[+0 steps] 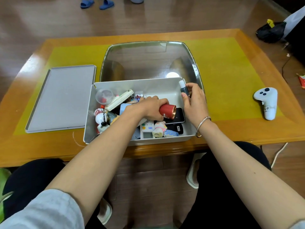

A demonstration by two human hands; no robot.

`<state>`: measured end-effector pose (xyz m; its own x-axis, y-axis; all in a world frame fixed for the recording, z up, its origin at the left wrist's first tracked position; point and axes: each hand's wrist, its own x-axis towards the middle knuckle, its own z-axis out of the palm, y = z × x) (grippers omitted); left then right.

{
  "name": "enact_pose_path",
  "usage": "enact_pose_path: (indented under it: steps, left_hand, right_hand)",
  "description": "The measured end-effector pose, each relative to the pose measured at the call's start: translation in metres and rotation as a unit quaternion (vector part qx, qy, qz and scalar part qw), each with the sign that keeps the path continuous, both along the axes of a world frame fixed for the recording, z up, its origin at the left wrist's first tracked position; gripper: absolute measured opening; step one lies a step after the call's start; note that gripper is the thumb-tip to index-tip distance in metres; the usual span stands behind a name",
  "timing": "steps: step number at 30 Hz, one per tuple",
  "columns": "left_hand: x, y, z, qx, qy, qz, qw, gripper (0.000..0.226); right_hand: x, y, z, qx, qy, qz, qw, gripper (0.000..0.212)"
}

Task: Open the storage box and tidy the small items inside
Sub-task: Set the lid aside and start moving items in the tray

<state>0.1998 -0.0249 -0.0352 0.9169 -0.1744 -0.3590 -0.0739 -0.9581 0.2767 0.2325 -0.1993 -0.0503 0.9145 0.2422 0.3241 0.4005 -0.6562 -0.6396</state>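
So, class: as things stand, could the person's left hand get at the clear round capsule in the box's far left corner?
Probably not at once: the left hand already grips the red cup. The clear capsule lies uncovered on top of the box, so freeing that hand should be enough.

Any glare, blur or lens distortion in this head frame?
Head view: a bright round lamp glare sits on the clear lid, with softer sheen on the table at left. Wide-angle bending curves the table edges and stretches the forearms. The box, left hand and right hand are fairly sharp; the far floor looks smeared.
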Motion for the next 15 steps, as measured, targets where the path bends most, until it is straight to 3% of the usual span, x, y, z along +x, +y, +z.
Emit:
enact_pose_path:
  steps: [7, 11, 15]
  left_hand:
    - [-0.019, 0.002, 0.015, -0.078, 0.095, 0.000, 0.992, 0.065]
    - [-0.019, -0.007, 0.010, 0.015, 0.021, 0.040, 0.999, 0.072]
    - [-0.020, -0.019, -0.003, 0.014, -0.044, -0.011, 0.999, 0.050]
  right_hand:
    - [0.000, 0.000, 0.001, 0.002, -0.003, 0.001, 1.000, 0.028]
    - [0.000, 0.000, 0.001, 0.001, -0.002, 0.000, 1.000, 0.027]
    - [-0.001, 0.000, 0.002, -0.003, -0.010, 0.007, 1.000, 0.026]
